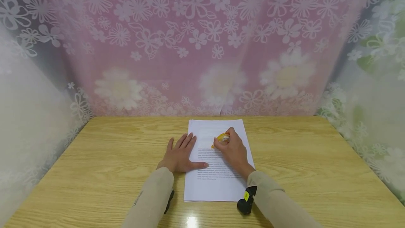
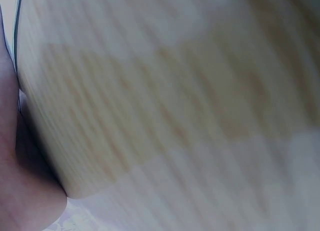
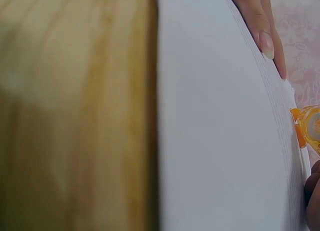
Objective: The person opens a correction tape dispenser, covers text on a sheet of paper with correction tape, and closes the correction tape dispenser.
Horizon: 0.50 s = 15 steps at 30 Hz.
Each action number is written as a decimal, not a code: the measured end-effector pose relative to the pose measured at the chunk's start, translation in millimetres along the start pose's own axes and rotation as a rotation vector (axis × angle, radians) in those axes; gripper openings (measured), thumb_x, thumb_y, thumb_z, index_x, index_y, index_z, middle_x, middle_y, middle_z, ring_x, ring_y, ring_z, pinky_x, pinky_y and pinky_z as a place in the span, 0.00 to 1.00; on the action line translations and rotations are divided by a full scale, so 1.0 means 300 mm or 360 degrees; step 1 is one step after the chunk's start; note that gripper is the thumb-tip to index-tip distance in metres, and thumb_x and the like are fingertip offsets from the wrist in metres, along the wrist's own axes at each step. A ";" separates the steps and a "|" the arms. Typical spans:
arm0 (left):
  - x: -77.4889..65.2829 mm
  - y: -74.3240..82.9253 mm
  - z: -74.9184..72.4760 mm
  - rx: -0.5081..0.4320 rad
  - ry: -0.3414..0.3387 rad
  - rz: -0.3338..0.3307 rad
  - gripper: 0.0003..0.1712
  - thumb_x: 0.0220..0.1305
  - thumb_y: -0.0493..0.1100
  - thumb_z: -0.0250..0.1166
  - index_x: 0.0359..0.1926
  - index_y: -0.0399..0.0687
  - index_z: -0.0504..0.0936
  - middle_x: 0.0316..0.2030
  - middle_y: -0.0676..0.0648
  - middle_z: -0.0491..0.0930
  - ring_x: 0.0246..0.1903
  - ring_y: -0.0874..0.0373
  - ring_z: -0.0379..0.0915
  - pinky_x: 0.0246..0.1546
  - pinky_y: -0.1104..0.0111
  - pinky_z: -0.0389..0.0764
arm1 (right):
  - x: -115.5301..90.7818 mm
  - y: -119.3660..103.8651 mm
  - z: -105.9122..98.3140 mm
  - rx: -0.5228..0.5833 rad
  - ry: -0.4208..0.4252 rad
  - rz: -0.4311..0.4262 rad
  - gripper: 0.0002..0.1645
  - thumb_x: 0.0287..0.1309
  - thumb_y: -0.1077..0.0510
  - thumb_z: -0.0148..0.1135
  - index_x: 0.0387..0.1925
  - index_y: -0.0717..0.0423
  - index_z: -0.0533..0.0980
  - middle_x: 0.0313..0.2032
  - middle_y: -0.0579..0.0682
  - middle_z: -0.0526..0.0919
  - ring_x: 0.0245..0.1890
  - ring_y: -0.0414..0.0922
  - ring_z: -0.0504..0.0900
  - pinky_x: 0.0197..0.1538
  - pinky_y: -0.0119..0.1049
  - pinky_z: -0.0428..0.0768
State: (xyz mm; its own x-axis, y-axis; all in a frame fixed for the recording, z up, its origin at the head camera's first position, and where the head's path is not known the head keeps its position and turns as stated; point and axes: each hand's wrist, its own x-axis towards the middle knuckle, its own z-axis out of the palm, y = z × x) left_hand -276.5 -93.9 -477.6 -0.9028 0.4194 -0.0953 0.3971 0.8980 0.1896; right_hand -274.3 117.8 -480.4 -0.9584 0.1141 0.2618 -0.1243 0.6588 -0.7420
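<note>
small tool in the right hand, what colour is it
The small tool is orange with a pale round middle, best seen in the right wrist view.

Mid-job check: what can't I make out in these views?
Head view: printed text, too small to read.
Head view: part of the orange tool, covered by the right hand.
Right wrist view: the rest of the orange tool, cut off by the right edge.
Left wrist view: most of the left hand, beyond the left edge.

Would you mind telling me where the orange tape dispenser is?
In the head view, right of centre, the tape dispenser is in the right hand, over the paper.
</note>
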 end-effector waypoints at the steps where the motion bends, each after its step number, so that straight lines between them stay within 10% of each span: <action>1: -0.002 0.001 -0.004 -0.0002 0.0001 0.0001 0.68 0.43 0.89 0.43 0.76 0.53 0.45 0.75 0.51 0.41 0.73 0.54 0.33 0.66 0.45 0.31 | 0.001 0.003 -0.001 -0.0002 0.0000 -0.0004 0.21 0.55 0.45 0.66 0.36 0.52 0.66 0.32 0.46 0.76 0.26 0.44 0.73 0.23 0.36 0.71; 15: -0.018 0.019 -0.033 0.0015 -0.0014 0.0003 0.65 0.46 0.86 0.46 0.76 0.52 0.46 0.74 0.51 0.42 0.72 0.53 0.34 0.66 0.44 0.35 | -0.001 0.019 -0.030 -0.0009 -0.0014 -0.0012 0.21 0.55 0.45 0.66 0.35 0.53 0.65 0.31 0.48 0.75 0.24 0.44 0.72 0.21 0.36 0.69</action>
State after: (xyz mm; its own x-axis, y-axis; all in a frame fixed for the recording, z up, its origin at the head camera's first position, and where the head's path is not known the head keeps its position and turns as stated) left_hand -270.9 -92.3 -466.3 -0.9007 0.4219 -0.1033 0.4002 0.8985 0.1804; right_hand -272.5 128.2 -479.2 -0.9596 0.1025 0.2620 -0.1301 0.6639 -0.7364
